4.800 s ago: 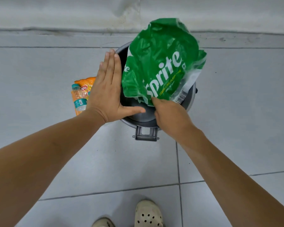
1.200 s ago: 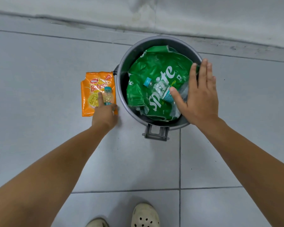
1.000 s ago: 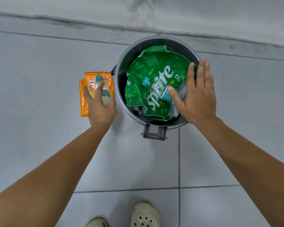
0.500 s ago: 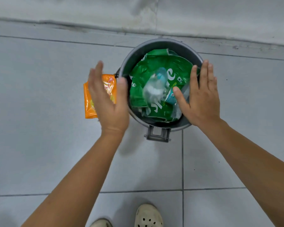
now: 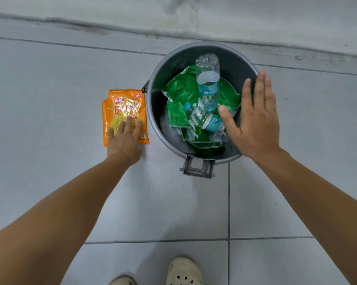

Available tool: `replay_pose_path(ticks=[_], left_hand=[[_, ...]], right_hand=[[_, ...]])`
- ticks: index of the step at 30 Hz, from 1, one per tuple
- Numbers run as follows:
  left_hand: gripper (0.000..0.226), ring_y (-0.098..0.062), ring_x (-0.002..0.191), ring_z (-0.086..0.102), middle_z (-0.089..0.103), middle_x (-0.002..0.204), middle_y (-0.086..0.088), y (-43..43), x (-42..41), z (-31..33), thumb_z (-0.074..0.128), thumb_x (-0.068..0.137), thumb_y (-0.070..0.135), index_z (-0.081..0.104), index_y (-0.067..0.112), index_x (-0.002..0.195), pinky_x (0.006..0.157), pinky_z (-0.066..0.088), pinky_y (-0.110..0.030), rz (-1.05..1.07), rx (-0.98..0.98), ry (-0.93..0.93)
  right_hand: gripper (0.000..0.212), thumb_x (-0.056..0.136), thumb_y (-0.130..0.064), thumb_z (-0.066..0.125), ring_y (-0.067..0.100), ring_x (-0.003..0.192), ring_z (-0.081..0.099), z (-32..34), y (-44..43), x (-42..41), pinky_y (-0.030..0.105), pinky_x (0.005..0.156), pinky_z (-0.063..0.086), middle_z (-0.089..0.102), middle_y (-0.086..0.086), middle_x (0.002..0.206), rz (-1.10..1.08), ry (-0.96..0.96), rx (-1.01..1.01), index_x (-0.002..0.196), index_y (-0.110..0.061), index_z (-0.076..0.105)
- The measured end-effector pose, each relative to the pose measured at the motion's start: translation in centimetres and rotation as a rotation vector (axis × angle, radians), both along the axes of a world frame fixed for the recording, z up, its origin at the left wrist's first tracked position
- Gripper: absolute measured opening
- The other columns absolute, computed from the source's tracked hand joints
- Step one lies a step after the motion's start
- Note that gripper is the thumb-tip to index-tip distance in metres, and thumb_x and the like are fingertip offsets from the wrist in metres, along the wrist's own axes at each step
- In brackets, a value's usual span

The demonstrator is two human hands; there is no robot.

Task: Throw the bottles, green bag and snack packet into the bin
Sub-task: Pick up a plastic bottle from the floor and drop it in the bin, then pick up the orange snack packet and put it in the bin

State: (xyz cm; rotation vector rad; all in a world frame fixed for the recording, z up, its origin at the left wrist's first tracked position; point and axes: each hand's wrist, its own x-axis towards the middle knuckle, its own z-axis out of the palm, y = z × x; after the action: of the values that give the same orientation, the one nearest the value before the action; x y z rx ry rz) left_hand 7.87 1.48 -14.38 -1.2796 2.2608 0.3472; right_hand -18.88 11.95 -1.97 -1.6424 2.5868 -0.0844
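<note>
The grey bin point(image 5: 155, 112) stands on the tiled floor by the wall. Inside it lies the crumpled green bag point(image 5: 178, 93). Two clear plastic bottles rest on the bag: one bottle point(image 5: 207, 81) leans head-down against the far wall, the other bottle point(image 5: 204, 120) lies nearer me. The orange snack packet point(image 5: 122, 103) lies flat on the floor just left of the bin. My left hand point(image 5: 125, 140) rests on the packet's near end, fingers down on it. My right hand point(image 5: 255, 118) hovers flat with fingers apart over the bin's right rim, holding nothing.
A pedal point(image 5: 198, 168) sticks out of the bin's near side. A low grey kerb point(image 5: 194, 19) runs along the back. My shoes point(image 5: 184, 271) stand at the bottom edge. Bare floor tiles point(image 5: 50, 99) lie all around.
My left hand dropped the second bottle into the bin, where it now leans on the far wall, then went back down onto the snack packet. My right hand stayed over the rim.
</note>
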Motion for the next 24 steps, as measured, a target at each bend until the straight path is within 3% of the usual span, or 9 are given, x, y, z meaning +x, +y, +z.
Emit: replay_pose_path(ticks=[3, 8, 10, 12, 15, 17, 19, 21, 24], left_hand=[[0.084, -0.036, 0.140, 0.027, 0.007, 0.161, -0.010, 2.0, 0.5, -1.1, 0.063, 0.088, 0.022, 0.007, 0.023, 0.151, 0.106, 0.038, -0.053, 0.016, 0.023, -0.002], [0.069, -0.037, 0.133, 0.040, 0.019, 0.160, -0.010, 3.9, 1.0, -1.9, 0.053, 0.095, 0.014, 0.013, 0.020, 0.152, 0.104, 0.039, -0.048, -0.074, 0.004, 0.024], [0.058, -0.036, 0.124, 0.050, 0.034, 0.154, -0.012, 3.6, 1.1, -1.8, 0.051, 0.095, 0.010, 0.028, 0.015, 0.148, 0.100, 0.043, -0.044, -0.096, 0.003, 0.027], [0.039, -0.035, 0.108, 0.060, 0.057, 0.132, -0.014, 2.9, 1.0, -1.3, 0.049, 0.093, 0.007, 0.051, 0.011, 0.131, 0.091, 0.047, -0.041, -0.091, 0.007, 0.063], [0.024, -0.040, 0.088, 0.063, 0.070, 0.098, -0.019, 1.7, 0.8, 0.7, 0.052, 0.088, 0.009, 0.067, 0.011, 0.106, 0.072, 0.047, -0.036, 0.288, -0.086, 0.469], [0.025, -0.037, 0.082, 0.063, 0.071, 0.092, -0.015, 0.4, -0.2, 3.5, 0.056, 0.087, 0.014, 0.069, 0.016, 0.108, 0.070, 0.048, -0.030, 0.635, -0.180, 0.777], [0.026, -0.028, 0.081, 0.064, 0.072, 0.093, -0.010, -0.7, -1.4, 7.4, 0.061, 0.089, 0.022, 0.071, 0.020, 0.113, 0.074, 0.052, -0.030, 0.765, -0.326, 1.051], [0.025, -0.023, 0.082, 0.065, 0.074, 0.099, -0.008, -0.6, -2.5, 11.4, 0.063, 0.089, 0.018, 0.071, 0.019, 0.112, 0.076, 0.051, -0.030, 0.641, -0.482, 1.217], [0.031, -0.024, 0.080, 0.061, 0.073, 0.103, 0.000, 1.0, -4.1, 15.3, 0.058, 0.083, 0.006, 0.072, 0.014, 0.109, 0.073, 0.050, -0.033, 0.180, -0.559, 1.247]], right_hand=[[0.089, 0.091, -0.067, 0.014, 0.029, 0.147, -0.003, -0.1, 0.0, 0.0, 0.045, 0.119, 0.005, 0.000, 0.021, 0.159, 0.005, 0.002, 0.002, 0.151, -0.001, 0.014], [0.088, 0.092, -0.067, 0.015, 0.030, 0.147, -0.002, -0.1, 0.0, 0.0, 0.044, 0.118, 0.004, 0.001, 0.021, 0.159, 0.008, 0.007, 0.000, 0.151, -0.002, 0.015], [0.088, 0.092, -0.066, 0.016, 0.030, 0.147, -0.002, -0.1, 0.0, 0.0, 0.044, 0.118, 0.004, 0.001, 0.021, 0.159, 0.008, 0.005, -0.001, 0.151, -0.002, 0.015], [0.088, 0.092, -0.066, 0.015, 0.030, 0.147, -0.003, 0.0, 0.0, 0.0, 0.044, 0.118, 0.004, 0.001, 0.021, 0.159, 0.005, 0.008, 0.006, 0.151, -0.002, 0.014], [0.088, 0.092, -0.066, 0.014, 0.029, 0.147, -0.003, 0.0, -0.1, 0.0, 0.044, 0.118, 0.004, 0.001, 0.020, 0.159, 0.010, -0.005, 0.006, 0.151, -0.002, 0.012], [0.086, 0.092, -0.065, 0.012, 0.029, 0.147, -0.004, 0.1, -0.1, 0.1, 0.043, 0.118, 0.002, 0.000, 0.020, 0.159, 0.008, -0.030, 0.003, 0.152, -0.002, 0.011], [0.086, 0.092, -0.064, 0.008, 0.029, 0.147, -0.004, 0.3, 0.0, 0.1, 0.043, 0.119, 0.002, 0.000, 0.019, 0.159, 0.001, -0.056, -0.011, 0.152, -0.002, 0.010], [0.086, 0.092, -0.064, 0.006, 0.029, 0.147, -0.004, 0.4, 0.1, 0.0, 0.044, 0.119, 0.002, 0.000, 0.019, 0.159, 0.004, -0.074, -0.023, 0.152, -0.003, 0.010], [0.085, 0.092, -0.063, 0.006, 0.029, 0.147, -0.003, 0.4, 0.1, 0.0, 0.045, 0.119, 0.003, 0.001, 0.019, 0.159, 0.007, -0.105, -0.045, 0.152, -0.004, 0.009]])
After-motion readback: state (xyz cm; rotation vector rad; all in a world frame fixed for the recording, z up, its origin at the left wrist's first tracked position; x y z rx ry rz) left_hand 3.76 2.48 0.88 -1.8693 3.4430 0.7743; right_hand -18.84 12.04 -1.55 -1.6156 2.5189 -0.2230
